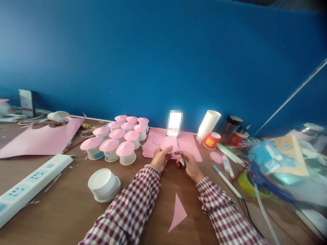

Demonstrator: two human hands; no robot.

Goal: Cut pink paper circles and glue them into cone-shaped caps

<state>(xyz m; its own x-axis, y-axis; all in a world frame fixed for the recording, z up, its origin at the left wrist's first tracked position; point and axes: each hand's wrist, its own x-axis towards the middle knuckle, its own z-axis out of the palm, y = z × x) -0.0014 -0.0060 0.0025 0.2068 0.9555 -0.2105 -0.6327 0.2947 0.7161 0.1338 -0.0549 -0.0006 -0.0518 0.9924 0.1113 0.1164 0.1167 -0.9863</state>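
head: left grip (161,159) pinches paper (168,141) near side; right grip (190,165) wraps scissors (179,149). paper looks light, bendy, easily creased; best held by near left edge.

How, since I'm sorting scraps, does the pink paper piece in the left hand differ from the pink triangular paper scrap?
The pink paper piece is held by the left hand; the pink triangular paper scrap lies loose on the brown table. The black-handled scissors are at the held piece, apart from the scrap. Both are pink.
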